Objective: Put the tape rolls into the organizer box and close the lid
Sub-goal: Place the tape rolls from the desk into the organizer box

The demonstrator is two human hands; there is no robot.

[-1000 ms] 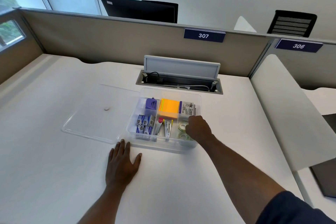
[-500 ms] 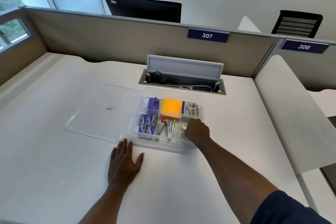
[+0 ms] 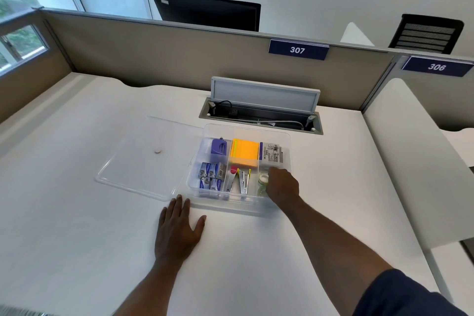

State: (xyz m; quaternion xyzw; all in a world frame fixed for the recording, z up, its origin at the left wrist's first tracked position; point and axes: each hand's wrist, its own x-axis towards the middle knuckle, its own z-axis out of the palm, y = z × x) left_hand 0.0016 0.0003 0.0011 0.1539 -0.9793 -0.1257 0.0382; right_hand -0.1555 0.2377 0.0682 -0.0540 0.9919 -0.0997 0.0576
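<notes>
The right hand (image 3: 282, 185) reaches into the box's (image 3: 287, 136) near-right compartment over the tape rolls (image 3: 263, 177); whether it grips one I cannot tell. The left hand (image 3: 177, 232) lies flat, open. The lid (image 3: 143, 154) looks light, stiff, slippery: best lifted by its edges.

I see a white desk (image 3: 77, 213) running back to a beige partition. Lying directly on it: a clear organizer box (image 3: 287, 136) near the middle, and its clear lid (image 3: 143, 161) flat on the surface just left of the box — their edges touch or nearly so, I cannot tell which. My left hand (image 3: 177, 232) rests palm-down on the desk in front of the box's near-left corner. Behind the box, a cable tray (image 3: 260, 117) is set into the desktop, its flap upright.
</notes>
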